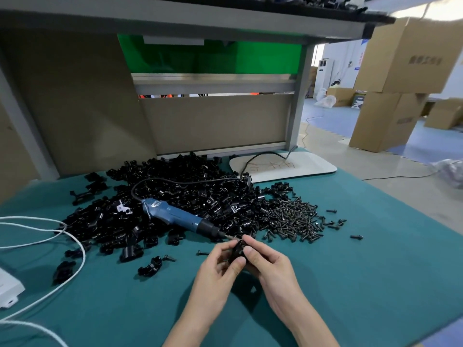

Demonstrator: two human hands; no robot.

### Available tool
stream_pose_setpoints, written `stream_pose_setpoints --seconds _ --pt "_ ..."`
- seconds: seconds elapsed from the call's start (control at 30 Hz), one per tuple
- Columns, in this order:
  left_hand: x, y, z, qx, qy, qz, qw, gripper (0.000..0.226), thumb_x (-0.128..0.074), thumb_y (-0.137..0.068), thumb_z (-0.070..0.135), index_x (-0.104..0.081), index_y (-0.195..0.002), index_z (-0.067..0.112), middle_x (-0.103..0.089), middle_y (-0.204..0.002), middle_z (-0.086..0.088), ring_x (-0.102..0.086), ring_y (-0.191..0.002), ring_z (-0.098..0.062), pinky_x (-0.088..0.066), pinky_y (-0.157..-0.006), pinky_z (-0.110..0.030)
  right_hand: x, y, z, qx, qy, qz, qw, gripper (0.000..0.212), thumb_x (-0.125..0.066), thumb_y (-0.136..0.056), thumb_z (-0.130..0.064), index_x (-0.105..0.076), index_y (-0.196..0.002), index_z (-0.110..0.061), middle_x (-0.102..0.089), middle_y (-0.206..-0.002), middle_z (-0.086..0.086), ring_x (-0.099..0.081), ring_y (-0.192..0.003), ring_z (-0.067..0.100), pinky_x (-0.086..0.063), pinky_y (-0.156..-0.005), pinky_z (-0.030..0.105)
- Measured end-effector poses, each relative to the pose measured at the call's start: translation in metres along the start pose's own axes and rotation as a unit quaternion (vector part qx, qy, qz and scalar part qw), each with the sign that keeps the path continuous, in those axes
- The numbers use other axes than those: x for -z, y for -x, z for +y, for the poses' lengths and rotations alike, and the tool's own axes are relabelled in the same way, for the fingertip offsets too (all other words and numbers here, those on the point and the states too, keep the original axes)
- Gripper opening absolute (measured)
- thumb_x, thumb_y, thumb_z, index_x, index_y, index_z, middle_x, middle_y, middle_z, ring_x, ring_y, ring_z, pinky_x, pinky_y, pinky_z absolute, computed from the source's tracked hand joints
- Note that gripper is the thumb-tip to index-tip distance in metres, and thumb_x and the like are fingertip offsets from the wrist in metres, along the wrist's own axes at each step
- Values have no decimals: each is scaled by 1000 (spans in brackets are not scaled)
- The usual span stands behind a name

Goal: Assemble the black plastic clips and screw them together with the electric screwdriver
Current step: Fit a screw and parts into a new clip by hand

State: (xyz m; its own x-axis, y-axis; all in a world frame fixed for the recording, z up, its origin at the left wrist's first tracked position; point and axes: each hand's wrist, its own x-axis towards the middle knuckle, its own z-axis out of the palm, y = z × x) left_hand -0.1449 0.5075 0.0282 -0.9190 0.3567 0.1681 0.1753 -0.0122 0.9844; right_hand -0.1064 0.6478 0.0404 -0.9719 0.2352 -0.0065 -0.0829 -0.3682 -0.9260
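reaching in from the bottom edge, the bare left hand (220, 265) and bare right hand (269, 267) met just above the teal-covered bench (350, 284). their fingers (255, 244) were curled in, pinching one small black plastic clip assembly (239, 249) between thumbs and forefingers, and neither hand had anything else in it. whether its halves were fully seated, or a screw already stood in the hole, could not be told, as the thumbs covered most of it. the blue electric screwdriver (175, 216) lay unheld on the big heap of loose black plastic clips (180, 186) just beyond the hands, its bit pointing toward them. right of the heap lay a spread pile of small dark screws (293, 221), and a few single clip halves (150, 266) lay apart on the cloth to the left. judged from this, one piece was at the fitting stage, with driving not yet done on it. no finished stack showed, and the size of the heap suggested most of the work remained.
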Motion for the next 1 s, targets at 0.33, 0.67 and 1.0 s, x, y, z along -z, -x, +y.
stream_pose_setpoints --seconds 0.33,0.67,1.0 --pt "-4 6 3 -2 -28 27 999 31 -70 -83 48 -64 -112 56 -73 -110 20 -68 -108 -3 -53 -97 -31 -1 -1 4 -11 33 5 999 36 -82 -81 -37 -78 -115 -26 -78 -115 2 -72 -112 17 -57 -90 24" --pt "-10 8 12 1 -46 -9 999 28 -72 -88 26 -70 -112 41 -75 -107 10 -71 -103 -9 -55 -93 -30 2 7 6 9 79 3 997 21 -74 -90 -41 -77 -110 -38 -78 -112 -6 -71 -110 8 -54 -91 21" --pt "-32 -46 36 -64 -370 -36 926 20 -53 -103 38 -60 -121 34 -60 -113 17 -52 -104 2 -38 -87 -14 81 -3 -34 53 -117 214 969 20 -65 -99 -16 -70 -111 -2 -78 -106 12 -74 -99 24 -62 -77 28"
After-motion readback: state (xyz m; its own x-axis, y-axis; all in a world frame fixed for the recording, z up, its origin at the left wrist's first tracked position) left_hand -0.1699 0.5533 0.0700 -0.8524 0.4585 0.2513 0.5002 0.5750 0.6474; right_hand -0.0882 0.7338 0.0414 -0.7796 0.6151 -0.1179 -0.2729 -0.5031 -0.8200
